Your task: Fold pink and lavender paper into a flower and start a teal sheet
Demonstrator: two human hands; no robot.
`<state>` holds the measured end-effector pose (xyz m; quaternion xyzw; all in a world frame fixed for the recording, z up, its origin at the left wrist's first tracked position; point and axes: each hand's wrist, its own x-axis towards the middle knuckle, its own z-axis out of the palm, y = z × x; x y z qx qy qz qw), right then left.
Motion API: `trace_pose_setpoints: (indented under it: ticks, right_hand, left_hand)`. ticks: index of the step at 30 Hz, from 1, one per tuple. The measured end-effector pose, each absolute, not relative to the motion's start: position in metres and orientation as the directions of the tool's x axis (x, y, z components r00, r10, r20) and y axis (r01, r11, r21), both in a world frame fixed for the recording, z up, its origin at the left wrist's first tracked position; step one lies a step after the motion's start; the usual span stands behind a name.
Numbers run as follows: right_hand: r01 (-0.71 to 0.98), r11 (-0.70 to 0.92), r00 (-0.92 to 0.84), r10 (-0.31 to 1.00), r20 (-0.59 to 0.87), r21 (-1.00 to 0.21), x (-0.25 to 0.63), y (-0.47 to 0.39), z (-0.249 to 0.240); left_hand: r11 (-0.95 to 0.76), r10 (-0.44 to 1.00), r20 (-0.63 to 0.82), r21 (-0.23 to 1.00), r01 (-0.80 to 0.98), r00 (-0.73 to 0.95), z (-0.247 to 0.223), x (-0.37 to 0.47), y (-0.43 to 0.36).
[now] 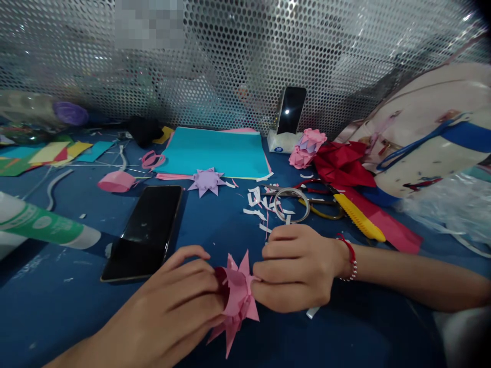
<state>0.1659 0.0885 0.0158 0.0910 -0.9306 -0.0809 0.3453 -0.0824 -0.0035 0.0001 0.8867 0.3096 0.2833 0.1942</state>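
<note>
Both forearms come in low over the blue table (215,225), the left from the near edge, the right from the right edge, hands meeting near the middle of the near edge. Left hand (180,299): fingers curled tight, pinching the left side of a pink paper star (238,296). Right hand (297,268): closed into a loose fist, thumb and fingertips pinching the star's right side; a red cord and bead bracelet (350,258) circles the wrist. The star is held between the two hands, points splayed up and down; its centre and back are hidden by the fingers.

Just left of the hands lies a dark phone (148,230), screen up. Beyond the right hand sit white paper scraps (257,202), a tape ring (291,204) and scissors (326,202), partly overlapped. A purple paper star (207,181) lies at the near edge of a teal sheet (215,151). A green-and-white tube (42,225) is cut off at the left edge.
</note>
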Motion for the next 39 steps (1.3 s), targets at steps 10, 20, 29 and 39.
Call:
trace_pose_setpoints:
  ticks: [10, 20, 29, 39]
  right_hand:
    - [-0.196, 0.901, -0.746, -0.393, 0.537, 0.387, 0.176, 0.092, 0.011]
    - [-0.208, 0.924, -0.8, -0.35, 0.488, 0.321, 0.175, 0.093, 0.009]
    - [-0.203, 0.938, -0.809, -0.323, 0.491, 0.282, 0.175, 0.093, 0.005]
    - [-0.186, 0.95, -0.817, -0.291, 0.497, 0.252, 0.173, 0.091, 0.006]
  left_hand:
    - [-0.883, 0.381, 0.467, -0.074, 0.464, 0.798, -0.006, -0.096, -0.016]
    - [-0.636, 0.761, 0.457, 0.381, 0.672, 0.461, -0.005, -0.088, -0.003]
    - [-0.661, 0.75, 0.322, 0.367, 0.654, 0.578, -0.015, -0.094, 0.007]
    - [-0.74, 0.672, 0.361, 0.297, 0.603, 0.647, -0.016, -0.091, 0.005]
